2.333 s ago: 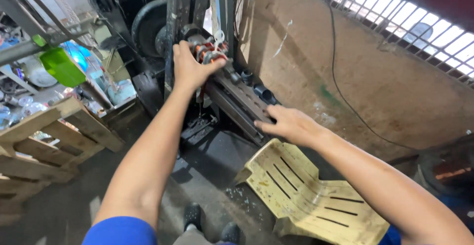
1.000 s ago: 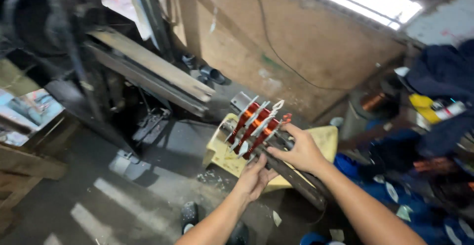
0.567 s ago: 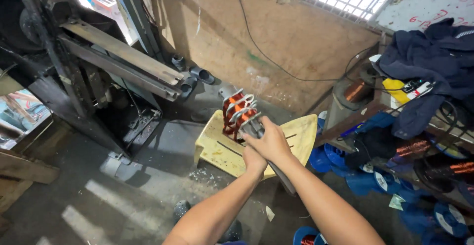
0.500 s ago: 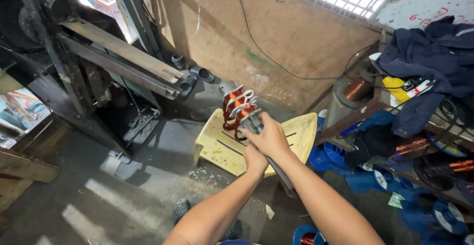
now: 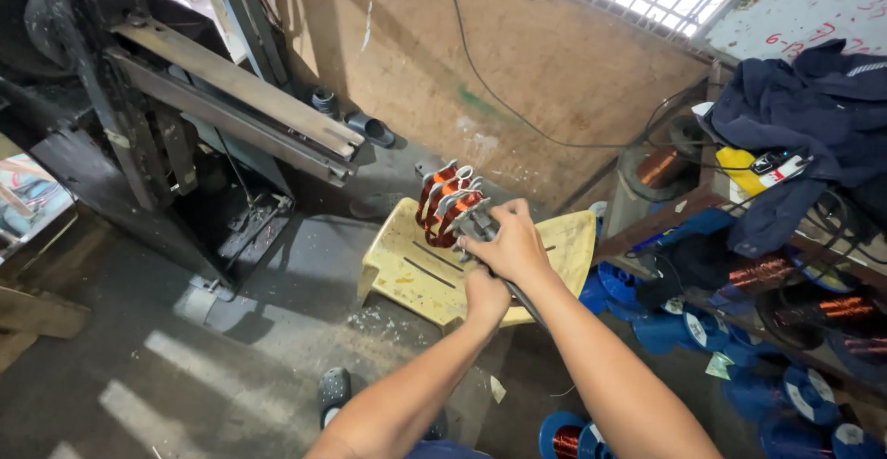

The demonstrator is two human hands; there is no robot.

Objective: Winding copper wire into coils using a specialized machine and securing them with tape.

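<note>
Both hands are on the same thing here: a metal winding former (image 5: 450,205) with loops of copper wire wrapped around its prongs, sitting on the end of a dark bar (image 5: 517,297). The right hand (image 5: 510,248) has its grip clamped on the bar just behind the coils, fingers curled over the top. The left hand (image 5: 486,294) is right below and behind it, also closed around the bar, so the two hands are touching or near enough. The coil end is tilted up and away from the person, held in the air over a yellow plastic chair (image 5: 407,269) that's lying tipped over on the floor (image 5: 185,357). I can't tell if the former touches the chair; it looks held just above it.

On the left there's a big dark steel machine frame (image 5: 231,108) with a long angled rail, well apart from the hands. A couple of short black pipe stubs (image 5: 365,126) sit at the end of that rail by the brown wall (image 5: 554,61), and a thin black cable runs down the wall.

On the right is a cluttered shelf (image 5: 665,219) with a dark blue jacket (image 5: 804,117) dumped on top, a yellow object (image 5: 739,163) poking out from under it, and spools of copper wire (image 5: 661,168) around. Blue spools (image 5: 795,394) are piled on the floor under the shelf, near the right arm. A dark shoe (image 5: 334,392) shows at the bottom, on the grey, dusty floor.
</note>
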